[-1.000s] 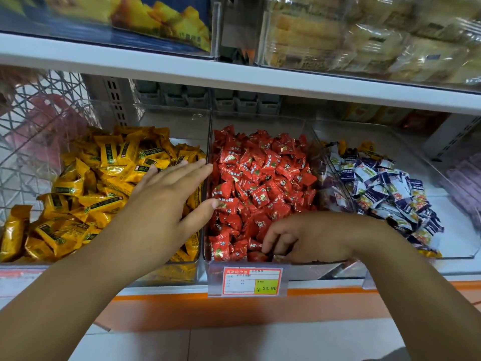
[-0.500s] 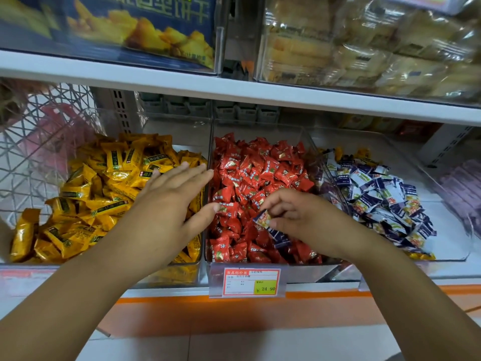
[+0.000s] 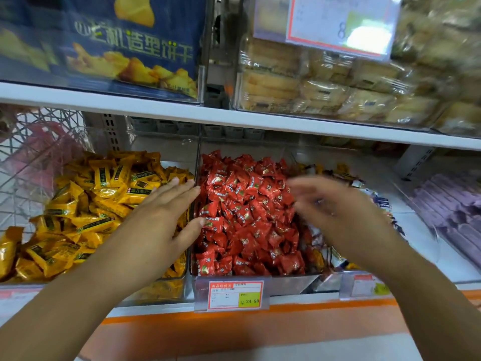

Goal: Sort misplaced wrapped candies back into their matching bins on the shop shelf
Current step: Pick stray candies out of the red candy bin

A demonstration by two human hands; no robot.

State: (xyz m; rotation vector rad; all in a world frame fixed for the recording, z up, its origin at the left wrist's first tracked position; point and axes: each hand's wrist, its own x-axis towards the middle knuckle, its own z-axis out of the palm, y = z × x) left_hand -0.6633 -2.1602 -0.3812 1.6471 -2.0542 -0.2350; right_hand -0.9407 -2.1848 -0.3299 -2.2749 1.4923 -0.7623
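From the head camera, the left hand [image 3: 161,217] lies flat and open across the wall between the yellow bin [image 3: 156,290] and the red bin [image 3: 291,280], its thumb touching the red candies [image 3: 244,204]. The right hand [image 3: 335,212] is a blur over the right edge of the red bin, with fingers spread. I cannot tell whether it holds a candy.

The main risk is a drop on the wrong side. If the right hand does carry a blue candy, letting go here above the red heap would put it back in the wrong pile. The red heap is full and slopes toward the front, so a brush of either hand could tip wrappers over the low wall. The left hand could likewise nudge yellow candies [image 3: 99,204] across.

The blue candies [image 3: 384,203] lie just right of the right hand, mostly hidden behind it. A few yellow wrappers [image 3: 341,170] at the back of that bin look misplaced. Reaching them means going under the upper shelf [image 3: 234,121] and over the clear bin walls. A price tag [image 3: 235,295] hangs in front. Purple packs [image 3: 447,209] lie far right, a wire basket [image 3: 31,152] far left.
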